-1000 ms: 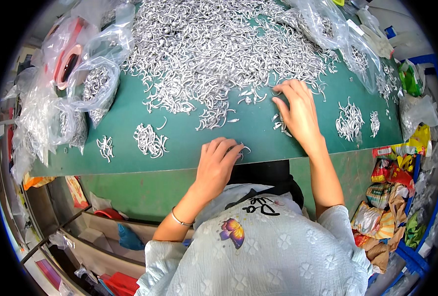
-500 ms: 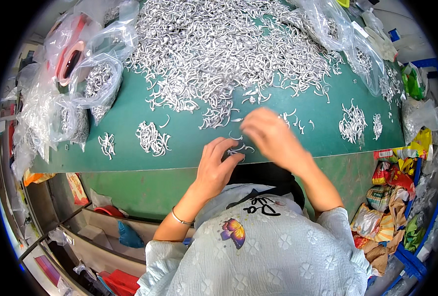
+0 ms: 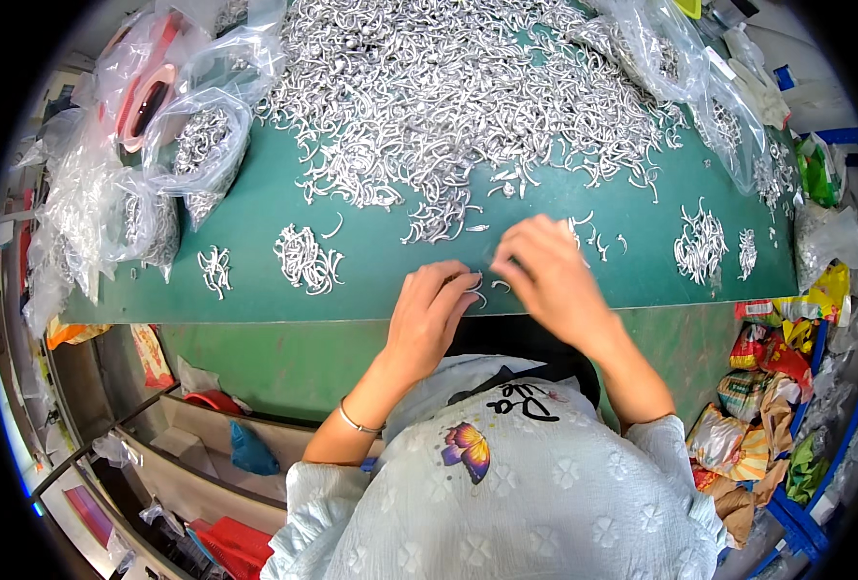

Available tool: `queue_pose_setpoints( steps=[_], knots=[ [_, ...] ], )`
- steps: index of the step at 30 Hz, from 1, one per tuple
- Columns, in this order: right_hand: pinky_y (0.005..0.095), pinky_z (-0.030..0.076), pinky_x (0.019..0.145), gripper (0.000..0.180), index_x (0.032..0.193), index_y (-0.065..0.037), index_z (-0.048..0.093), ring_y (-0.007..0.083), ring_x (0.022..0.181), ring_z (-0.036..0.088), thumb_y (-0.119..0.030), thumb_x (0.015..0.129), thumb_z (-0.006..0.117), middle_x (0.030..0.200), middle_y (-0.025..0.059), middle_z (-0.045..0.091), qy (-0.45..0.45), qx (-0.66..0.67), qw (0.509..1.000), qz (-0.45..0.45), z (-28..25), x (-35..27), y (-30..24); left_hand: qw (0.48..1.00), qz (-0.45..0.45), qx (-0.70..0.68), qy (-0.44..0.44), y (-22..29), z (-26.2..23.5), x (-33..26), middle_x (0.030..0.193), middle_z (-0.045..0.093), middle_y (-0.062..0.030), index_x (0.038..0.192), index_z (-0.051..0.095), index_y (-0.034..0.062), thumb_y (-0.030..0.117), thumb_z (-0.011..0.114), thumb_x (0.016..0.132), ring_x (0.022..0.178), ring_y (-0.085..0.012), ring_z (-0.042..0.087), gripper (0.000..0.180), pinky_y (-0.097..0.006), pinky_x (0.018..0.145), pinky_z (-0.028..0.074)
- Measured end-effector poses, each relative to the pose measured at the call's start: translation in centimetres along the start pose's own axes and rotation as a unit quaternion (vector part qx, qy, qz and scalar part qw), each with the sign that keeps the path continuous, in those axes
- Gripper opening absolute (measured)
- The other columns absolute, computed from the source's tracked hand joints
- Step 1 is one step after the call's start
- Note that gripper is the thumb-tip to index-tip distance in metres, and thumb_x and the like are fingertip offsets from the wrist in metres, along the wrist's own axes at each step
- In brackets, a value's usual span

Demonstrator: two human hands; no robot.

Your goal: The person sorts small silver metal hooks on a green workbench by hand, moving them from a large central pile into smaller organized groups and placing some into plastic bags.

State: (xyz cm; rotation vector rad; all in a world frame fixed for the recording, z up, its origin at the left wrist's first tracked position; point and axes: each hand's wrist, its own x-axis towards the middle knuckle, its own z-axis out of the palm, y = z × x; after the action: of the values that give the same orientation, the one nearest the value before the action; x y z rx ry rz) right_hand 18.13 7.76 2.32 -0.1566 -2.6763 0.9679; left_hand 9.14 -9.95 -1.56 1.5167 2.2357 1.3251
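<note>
At the near edge of the green table, my left hand [image 3: 427,311] rests with its fingers bent and thumb and forefinger curled toward each other. Small silvery curved metal pieces lie at its fingertips; whether one is gripped there is hidden. My right hand [image 3: 553,273] hovers just to the right, fingers curved downward and tips smeared by motion. A loose curved piece [image 3: 501,285] lies between the hands. Beyond them spreads a large heap of similar silvery pieces [image 3: 439,126], its tongue [image 3: 441,215] reaching toward my hands. A few loose pieces [image 3: 598,242] lie beyond my right hand.
Small separate piles sit to the left [image 3: 308,261], far left [image 3: 214,271] and right [image 3: 700,244], with a smaller one [image 3: 747,253] beside it. Clear plastic bags [image 3: 202,145] of pieces stand at the left; more bags [image 3: 729,121] lie at the right. Colourful packets [image 3: 762,348] fill a shelf.
My right hand has shifted slightly right and down, drawing a little away from the left hand. My left hand stays nearly in place. The whole view has shifted slightly.
</note>
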Motion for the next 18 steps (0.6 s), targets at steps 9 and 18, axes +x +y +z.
queue_pose_setpoints(
  steps=[9, 18],
  knots=[
    [0.0367, 0.038, 0.077, 0.019, 0.092, -0.005, 0.059, 0.0274, 0.088, 0.051, -0.01, 0.079, 0.071, 0.094, 0.0068, 0.055, -0.027, 0.015, 0.999, -0.01, -0.2, -0.7, 0.0, 0.999, -0.03, 0.007, 0.011, 0.7, -0.4, 0.6, 0.11, 0.056, -0.0106, 0.114, 0.06, 0.0029, 0.0, 0.072, 0.076, 0.097, -0.0312, 0.056, 0.04, -0.04, 0.084, 0.046],
    [0.0398, 0.038, 0.077, 0.019, 0.086, -0.005, 0.06, 0.0273, 0.09, 0.05, -0.009, 0.073, 0.074, 0.094, 0.0085, 0.054, 0.006, -0.179, 0.983, 0.051, -2.3, -2.9, 2.8, 0.999, 0.019, 0.025, -0.03, -0.3, -0.4, 0.2, 0.103, 0.058, -0.0109, 0.107, 0.064, 0.0005, 0.0, 0.069, 0.076, 0.099, -0.031, 0.055, 0.031, -0.04, 0.081, 0.045]
  ],
)
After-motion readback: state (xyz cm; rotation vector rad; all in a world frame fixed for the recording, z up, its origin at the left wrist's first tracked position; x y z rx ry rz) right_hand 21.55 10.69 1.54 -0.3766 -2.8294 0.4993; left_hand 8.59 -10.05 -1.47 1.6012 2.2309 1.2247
